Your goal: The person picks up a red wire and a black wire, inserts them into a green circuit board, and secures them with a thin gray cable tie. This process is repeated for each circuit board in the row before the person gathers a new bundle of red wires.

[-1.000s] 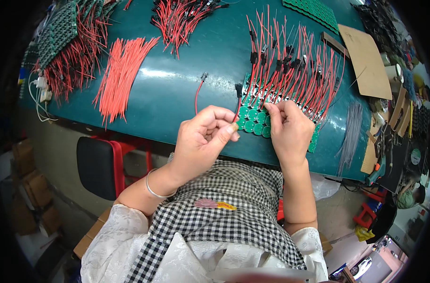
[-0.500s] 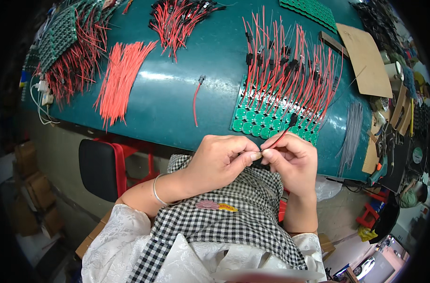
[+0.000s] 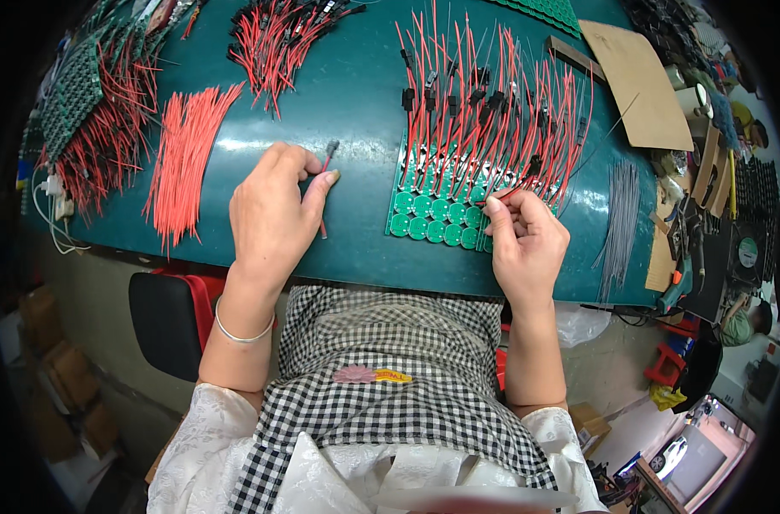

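Note:
My left hand (image 3: 274, 210) reaches over the green table, its thumb and index fingertip closed around a single red wire lead (image 3: 324, 230) with a dark plug at its upper end. My right hand (image 3: 527, 236) is at the near edge of a green circuit-board panel (image 3: 424, 230) made of round discs. Its thumb and index finger pinch a red-and-black wire lead (image 3: 512, 187), whose black connector (image 3: 535, 163) lies over the panel. Many red leads (image 3: 458, 128) with black connectors stretch across the panel's far part.
Left of my left hand lies a bundle of red wires (image 3: 189, 163). Connector leads (image 3: 287, 43) are piled beyond it, with wired panels (image 3: 82, 111) at far left. Grey wires (image 3: 619, 223), cardboard (image 3: 638, 86) and a hot-glue gun (image 3: 677, 287) lie right. A chair (image 3: 167, 325) stands below the table edge.
My hands were together near the table's front edge and have parted. The left moved forward to the single lead; the right moved onto the panel's edge with its wire. The view shifted slightly.

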